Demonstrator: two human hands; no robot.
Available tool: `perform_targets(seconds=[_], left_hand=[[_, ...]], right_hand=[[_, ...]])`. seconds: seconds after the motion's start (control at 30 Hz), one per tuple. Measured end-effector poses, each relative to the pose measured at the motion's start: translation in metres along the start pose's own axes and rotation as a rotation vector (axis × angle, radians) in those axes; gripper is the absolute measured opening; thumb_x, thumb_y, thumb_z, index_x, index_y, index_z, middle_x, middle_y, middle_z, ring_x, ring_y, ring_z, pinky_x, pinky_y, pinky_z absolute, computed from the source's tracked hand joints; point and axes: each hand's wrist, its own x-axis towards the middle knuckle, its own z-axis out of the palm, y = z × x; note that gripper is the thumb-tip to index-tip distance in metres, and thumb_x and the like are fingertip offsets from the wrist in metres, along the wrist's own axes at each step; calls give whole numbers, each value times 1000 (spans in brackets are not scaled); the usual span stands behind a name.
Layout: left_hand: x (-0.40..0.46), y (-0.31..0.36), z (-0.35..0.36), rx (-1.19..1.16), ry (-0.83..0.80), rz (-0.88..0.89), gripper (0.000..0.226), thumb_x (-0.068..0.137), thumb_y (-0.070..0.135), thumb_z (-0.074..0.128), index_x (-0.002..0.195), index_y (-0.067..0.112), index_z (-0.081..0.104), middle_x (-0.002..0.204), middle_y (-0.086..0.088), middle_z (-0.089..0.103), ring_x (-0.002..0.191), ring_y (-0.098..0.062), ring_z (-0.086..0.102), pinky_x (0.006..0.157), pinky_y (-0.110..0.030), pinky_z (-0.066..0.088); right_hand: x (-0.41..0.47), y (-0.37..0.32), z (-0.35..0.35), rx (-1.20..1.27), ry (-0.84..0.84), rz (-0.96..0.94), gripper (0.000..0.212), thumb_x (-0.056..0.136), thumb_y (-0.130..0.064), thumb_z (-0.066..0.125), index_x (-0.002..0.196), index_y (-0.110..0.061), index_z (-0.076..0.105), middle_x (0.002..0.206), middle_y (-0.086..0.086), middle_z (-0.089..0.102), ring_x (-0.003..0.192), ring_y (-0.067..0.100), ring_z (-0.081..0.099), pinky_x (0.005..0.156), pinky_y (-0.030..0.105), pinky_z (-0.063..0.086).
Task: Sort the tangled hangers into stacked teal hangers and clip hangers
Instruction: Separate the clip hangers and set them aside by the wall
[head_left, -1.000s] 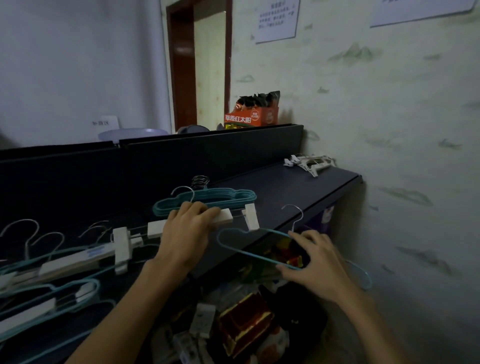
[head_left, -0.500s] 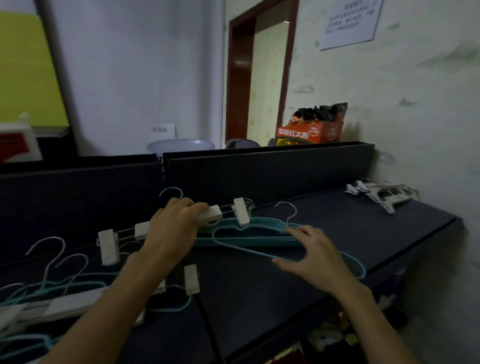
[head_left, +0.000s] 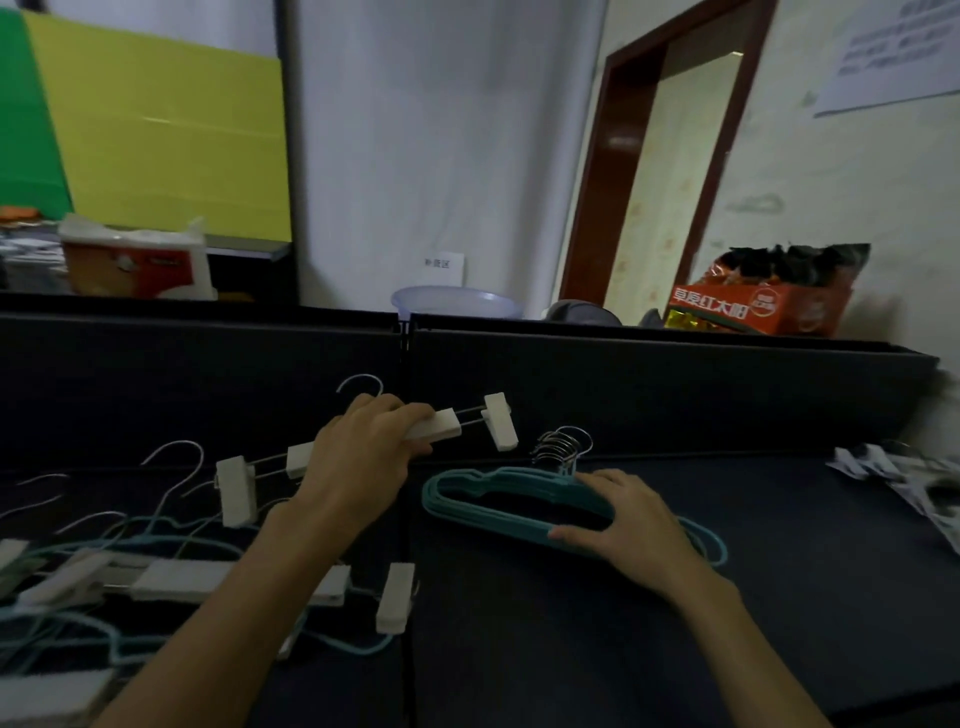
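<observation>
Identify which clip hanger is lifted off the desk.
The clip hanger in the left hand, raised by the back panel; the others lie tangled at left.

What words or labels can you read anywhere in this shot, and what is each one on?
"草原红太阳": white characters on the orange cardboard box behind the dark divider.
Small white sign on the far wall: three characters, too blurred to read.
White paper notice on the right wall: blurred.
Red and white package: print unreadable.

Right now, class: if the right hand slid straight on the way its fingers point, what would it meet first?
The right hand points left across the teal stack. Past that, it would probably meet the left hand, though depth is unclear.
</observation>
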Motion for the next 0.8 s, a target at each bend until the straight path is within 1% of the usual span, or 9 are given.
perform_targets(seconds=[0.1,0.27,0.33,0.4,0.47,0.57,0.7,0.8], left_hand=[[-4,1,-1,5,-8,-28,41,91,29,57,131,26,51,122,2,56,113,-22,45,83,-36,40],[-9,-1,-1,24,-20,-57,41,92,30,54,133,28,49,124,4,53,113,-19,43,84,-33,38],[-10,-1,0,18,-24,-57,41,92,30,54,133,28,48,125,5,53,113,-18,43,83,-32,37],[-11,-1,2,22,-31,-41,41,93,32,53,134,28,48,125,5,53,114,-17,43,81,-31,37],[-10,-1,3,25,-33,-17,42,93,33,52,134,29,46,126,6,52,114,-16,43,82,-30,37],[-9,2,6,0,-41,33,43,93,33,52,135,29,45,126,7,51,113,-16,42,83,-30,38],[-8,16,17,-59,-65,134,42,94,32,50,136,28,44,127,6,51,112,-16,43,84,-29,39],[-10,38,28,-115,-76,234,42,93,29,52,135,27,47,127,4,53,113,-17,44,86,-32,40]], right_hand=[[7,0,3,14,-10,-27,87,67,-75,56,139,-28,41,133,-11,45,120,9,40,103,28,35],[10,2,5,82,-13,-47,92,58,-82,50,134,-30,48,127,-13,52,113,7,47,98,27,40],[9,0,4,46,-5,-59,88,63,-77,54,136,-29,46,132,-10,50,117,9,46,102,28,37],[8,-5,3,-46,23,-71,83,71,-70,58,140,-26,41,139,-7,44,126,12,39,110,33,29],[6,-12,3,-87,65,-77,81,75,-68,57,141,-25,40,141,-5,42,128,13,36,113,37,25],[-3,-17,0,-62,125,-42,74,79,-65,55,140,-25,42,139,-6,43,127,13,38,109,33,30],[-37,-10,-8,-58,191,59,63,84,-57,55,138,-26,44,134,-8,47,120,9,41,98,25,37],[-77,8,-13,-75,219,179,60,86,-55,54,137,-26,45,132,-7,48,120,11,43,97,27,40]])
